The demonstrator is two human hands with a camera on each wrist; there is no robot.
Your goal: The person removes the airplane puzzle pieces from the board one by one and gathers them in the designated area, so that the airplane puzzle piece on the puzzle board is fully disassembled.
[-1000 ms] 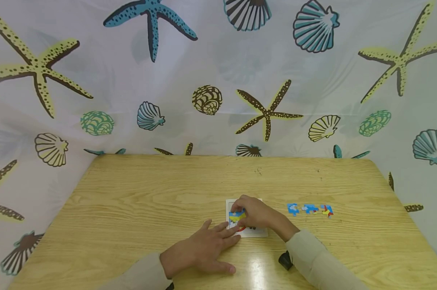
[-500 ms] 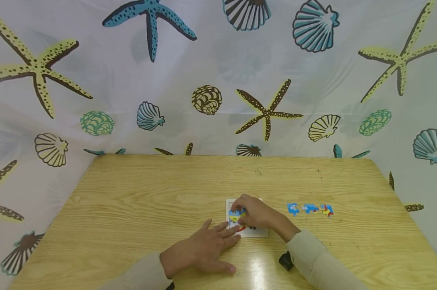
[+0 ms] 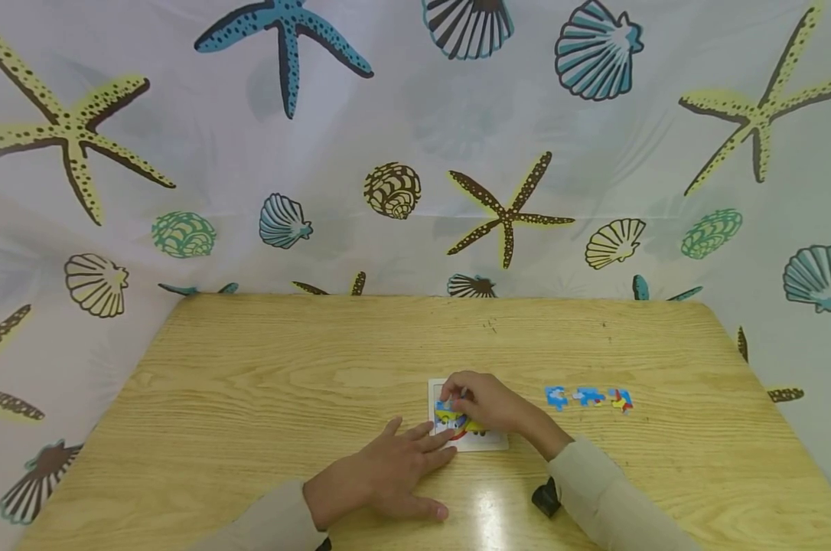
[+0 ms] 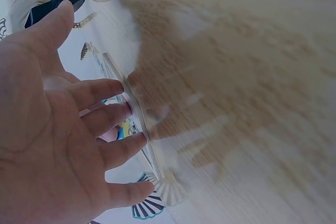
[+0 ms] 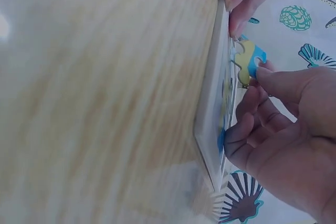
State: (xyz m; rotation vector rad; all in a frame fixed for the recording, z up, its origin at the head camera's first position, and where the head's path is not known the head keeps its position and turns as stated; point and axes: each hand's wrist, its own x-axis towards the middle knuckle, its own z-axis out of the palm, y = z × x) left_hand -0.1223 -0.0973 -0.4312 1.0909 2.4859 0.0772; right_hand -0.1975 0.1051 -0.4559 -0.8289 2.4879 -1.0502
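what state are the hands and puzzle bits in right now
left hand: fingers spread, touching the board
right hand: pinching a piece
held piece: tilted, not seated flat
board: flat on the table, partly hidden by hands
loose pieces: in a row, off the board

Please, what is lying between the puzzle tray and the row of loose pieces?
In the head view, only wooden tabletop separates the puzzle tray from the loose pieces; the right hand reaches over its near part.

A cloth-walled nook, building type unclear: wooden table [image 3: 285, 367], white starfish-and-shell cloth [image 3: 360, 115] on three sides.
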